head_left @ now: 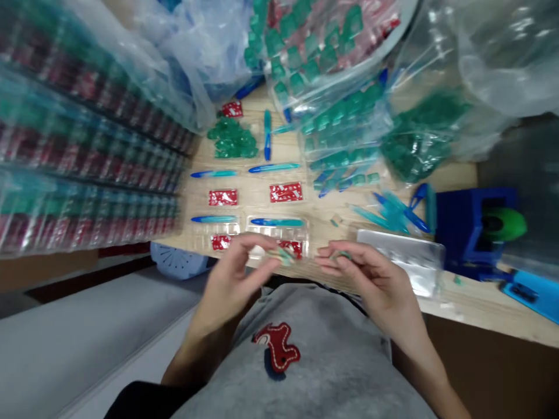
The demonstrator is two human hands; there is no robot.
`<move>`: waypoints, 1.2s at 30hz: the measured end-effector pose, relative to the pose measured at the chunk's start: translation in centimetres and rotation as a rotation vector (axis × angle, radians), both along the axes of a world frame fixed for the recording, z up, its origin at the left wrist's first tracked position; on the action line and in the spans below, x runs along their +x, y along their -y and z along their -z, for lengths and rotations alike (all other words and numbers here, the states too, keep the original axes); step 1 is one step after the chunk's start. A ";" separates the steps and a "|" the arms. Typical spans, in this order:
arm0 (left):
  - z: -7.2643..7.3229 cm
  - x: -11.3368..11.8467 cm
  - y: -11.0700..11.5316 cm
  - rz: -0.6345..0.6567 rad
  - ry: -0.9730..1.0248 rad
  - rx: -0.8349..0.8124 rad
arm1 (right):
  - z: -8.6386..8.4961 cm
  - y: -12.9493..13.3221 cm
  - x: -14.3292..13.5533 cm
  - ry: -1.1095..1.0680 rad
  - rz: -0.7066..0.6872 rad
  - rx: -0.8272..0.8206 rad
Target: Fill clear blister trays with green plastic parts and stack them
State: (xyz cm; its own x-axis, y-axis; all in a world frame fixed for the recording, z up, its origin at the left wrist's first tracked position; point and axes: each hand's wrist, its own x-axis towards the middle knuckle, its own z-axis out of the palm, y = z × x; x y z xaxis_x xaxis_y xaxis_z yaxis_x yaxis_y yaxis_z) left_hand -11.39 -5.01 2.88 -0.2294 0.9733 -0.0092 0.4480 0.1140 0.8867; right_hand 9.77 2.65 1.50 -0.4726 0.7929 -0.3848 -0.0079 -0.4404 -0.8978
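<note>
Over the table's front edge, my left hand point(240, 270) pinches a small pale green-and-cream strip point(285, 255) between thumb and fingertips; its kind is too blurred to tell. To its right, my right hand point(375, 270) has thumb and fingers closed around a small greenish piece point(341, 255), partly hidden by the fingers. A gap separates the two hands. Just beyond my left hand lies a clear plastic tray point(305, 227) with a blue-and-teal pen-like stick point(277, 222) and a red dotted packet point(286, 192) near it.
Stacked filled clear packs point(87, 145) rise on the left. Green translucent pieces point(233, 138) lie in a heap, with more in bags point(323, 58) at the back. Right stand a blue tape dispenser point(458, 227), loose blue-and-teal sticks point(393, 212) and a silvery clear tray point(406, 256).
</note>
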 end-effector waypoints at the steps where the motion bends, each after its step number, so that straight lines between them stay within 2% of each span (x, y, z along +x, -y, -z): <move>1: 0.7 -1.3 1.0 -0.146 -0.024 -0.035 | 0.5 -0.1 0.1 0.040 0.030 0.004; 2: 1.4 -2.6 2.0 -0.263 -0.083 -0.070 | 1.0 -0.2 0.2 0.087 0.053 0.015; 3: 2.1 -3.8 3.0 -0.320 -0.156 -0.117 | 1.4 -0.3 0.3 0.128 0.067 0.027; 4: 2.9 -4.7 3.9 -0.318 -0.224 -0.172 | 1.8 -0.4 0.5 0.161 0.071 0.035; 7: 5.1 -5.6 5.3 -0.154 -0.329 -0.302 | 2.2 -0.7 0.6 0.217 0.043 0.063; 9: 6.3 -4.9 5.3 -0.077 -0.353 -0.325 | 2.3 -0.6 0.5 0.247 0.028 0.101; 11: 7.1 -4.0 4.9 -0.055 -0.390 -0.333 | 2.3 -0.4 0.2 0.258 0.019 0.129; 15: 7.6 -3.0 4.2 -0.019 -0.499 -0.369 | 2.6 0.0 0.1 0.249 0.032 0.157; 19: 7.7 -2.7 4.4 -0.013 -0.621 -0.388 | 3.1 -0.4 1.0 0.279 0.107 0.210; 23: 8.0 -2.2 4.5 -0.016 -0.706 -0.396 | 3.8 -1.5 2.0 0.413 0.172 0.304; 26: 8.2 -1.8 4.4 -0.022 -0.761 -0.380 | 4.6 -2.5 2.0 0.604 0.070 0.497; 29: 8.5 -1.7 4.4 -0.020 -0.810 -0.351 | 5.5 -3.4 0.8 0.791 -0.163 0.650; 32: 8.6 -1.8 4.4 -0.024 -0.837 -0.313 | 6.1 -4.1 -0.7 0.916 -0.376 0.611; 36: 8.0 -2.0 4.1 -0.044 -0.815 -0.238 | 6.4 -4.7 -1.9 0.964 -0.448 0.584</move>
